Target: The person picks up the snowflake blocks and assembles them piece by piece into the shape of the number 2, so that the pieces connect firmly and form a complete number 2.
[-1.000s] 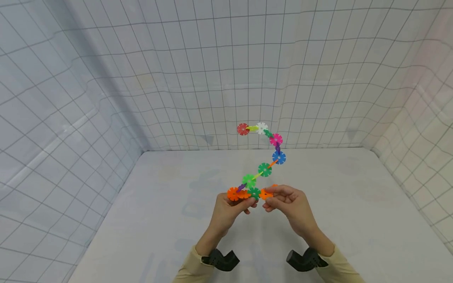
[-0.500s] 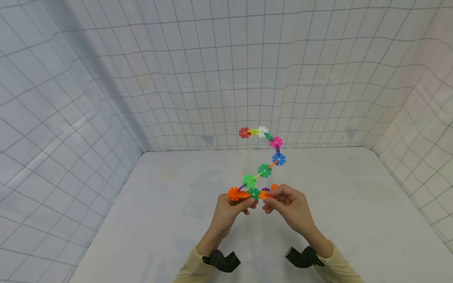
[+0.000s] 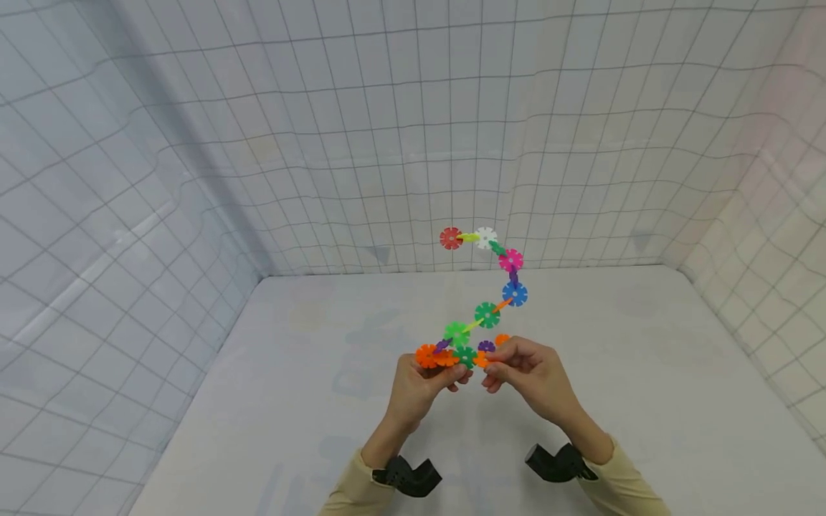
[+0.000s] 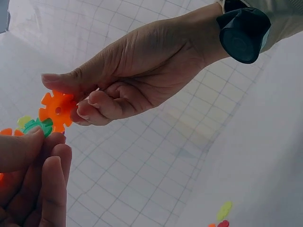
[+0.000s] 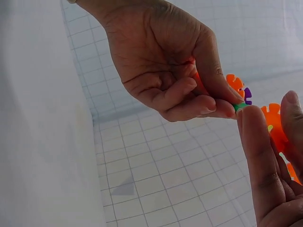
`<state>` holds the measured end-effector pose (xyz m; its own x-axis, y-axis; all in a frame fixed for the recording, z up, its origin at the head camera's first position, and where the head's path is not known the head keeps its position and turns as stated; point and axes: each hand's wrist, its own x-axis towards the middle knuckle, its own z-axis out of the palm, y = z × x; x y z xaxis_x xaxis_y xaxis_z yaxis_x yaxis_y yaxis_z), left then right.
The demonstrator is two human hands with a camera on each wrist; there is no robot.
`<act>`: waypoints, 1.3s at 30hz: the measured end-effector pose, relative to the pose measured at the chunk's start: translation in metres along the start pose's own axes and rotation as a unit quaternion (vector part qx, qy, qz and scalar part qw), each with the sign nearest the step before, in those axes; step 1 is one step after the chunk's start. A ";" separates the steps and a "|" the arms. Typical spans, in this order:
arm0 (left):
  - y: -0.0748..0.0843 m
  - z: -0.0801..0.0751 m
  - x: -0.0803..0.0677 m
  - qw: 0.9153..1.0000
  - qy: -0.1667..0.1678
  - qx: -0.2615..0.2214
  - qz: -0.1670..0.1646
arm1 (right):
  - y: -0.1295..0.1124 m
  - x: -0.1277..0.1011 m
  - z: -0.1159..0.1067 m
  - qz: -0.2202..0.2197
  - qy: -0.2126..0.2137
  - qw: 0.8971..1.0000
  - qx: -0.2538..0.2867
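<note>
A long chain of interlocked snowflake discs hangs between both hands in the head view. Its far end curves through a blue disc (image 3: pixel 515 294), a pink disc (image 3: pixel 511 259) and a white disc (image 3: pixel 485 238) to a red disc (image 3: pixel 451 239). My left hand (image 3: pixel 413 393) pinches a dark green disc (image 3: pixel 464 357), beside orange discs (image 3: pixel 426 355). Between thumb and fingers, my right hand (image 3: pixel 538 374) holds an orange disc (image 4: pixel 58 109) right at the green disc's edge. A purple disc (image 3: pixel 487 347) and another orange disc (image 3: pixel 502 339) show just beyond the right fingers.
Below the hands lies a white table surface (image 3: pixel 310 401). White grid-patterned curtains (image 3: pixel 400 129) stand behind and on both sides. Black wrist cameras (image 3: pixel 413 479) sit at the cuffs of the cream sleeves (image 3: pixel 361 487).
The chain's far end has swung slightly right. The orange disc in the right hand has turned more edge-on, and the purple disc has come into sight beside it. Both grips stay.
</note>
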<state>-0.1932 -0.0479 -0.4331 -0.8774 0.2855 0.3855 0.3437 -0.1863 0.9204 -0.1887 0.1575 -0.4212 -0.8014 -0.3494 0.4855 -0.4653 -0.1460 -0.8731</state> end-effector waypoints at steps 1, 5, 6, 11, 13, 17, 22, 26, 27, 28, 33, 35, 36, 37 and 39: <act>0.000 0.001 0.000 1.000 -0.003 0.001 0.003 | 0.000 0.000 -0.001 -0.003 -0.003 1.000 -0.005; 0.000 0.002 0.000 1.000 -0.013 -0.008 0.002 | -0.001 0.000 -0.002 -0.013 -0.010 1.000 -0.014; 0.000 0.003 0.000 1.000 -0.015 -0.011 0.002 | -0.001 0.000 -0.002 -0.017 -0.011 1.000 -0.012; -0.001 0.003 0.001 1.000 -0.015 -0.015 0.014 | 0.000 0.000 0.000 -0.014 -0.004 1.000 0.004; -0.002 0.003 0.001 1.000 -0.012 -0.019 0.014 | 0.000 0.000 0.000 -0.013 0.002 1.000 0.000; -0.004 0.006 0.000 0.999 -0.003 -0.040 -0.005 | 0.002 0.000 0.001 -0.037 0.008 0.999 -0.024; -0.012 0.009 -0.001 0.997 0.014 -0.065 -0.046 | 0.003 0.001 0.002 -0.065 0.011 0.996 -0.055; -0.015 0.010 -0.001 0.995 0.023 -0.069 -0.060 | 0.002 0.002 0.005 -0.074 0.007 0.996 -0.056; -0.015 0.010 -0.001 0.996 0.025 -0.067 -0.060 | 0.002 0.002 0.005 -0.075 0.006 0.996 -0.055; -0.015 0.010 -0.001 0.996 0.026 -0.063 -0.058 | 0.002 0.002 0.006 -0.076 0.004 0.996 -0.054; -0.011 0.007 -0.001 0.997 0.040 -0.036 -0.049 | 0.007 0.003 0.000 -0.057 -0.004 0.997 -0.056; -0.009 0.005 0.000 0.997 0.050 -0.027 -0.048 | 0.013 0.003 -0.008 -0.032 0.002 0.997 -0.065; -0.008 0.004 0.000 0.997 0.055 -0.023 -0.048 | 0.018 0.004 -0.013 -0.016 0.007 0.997 -0.076; -0.006 0.003 0.001 0.997 0.059 -0.019 -0.048 | 0.023 0.005 -0.019 0.003 0.015 0.996 -0.092; -0.003 0.001 0.002 0.997 0.062 -0.011 -0.045 | 0.035 0.006 -0.031 0.049 0.033 0.989 -0.136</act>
<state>-0.1956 -0.0463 -0.4353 -0.9396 0.1834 0.2889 0.2554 -0.1862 0.9487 -0.2210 0.1789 -0.4475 -0.8665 -0.2871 0.4084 -0.4603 0.1427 -0.8762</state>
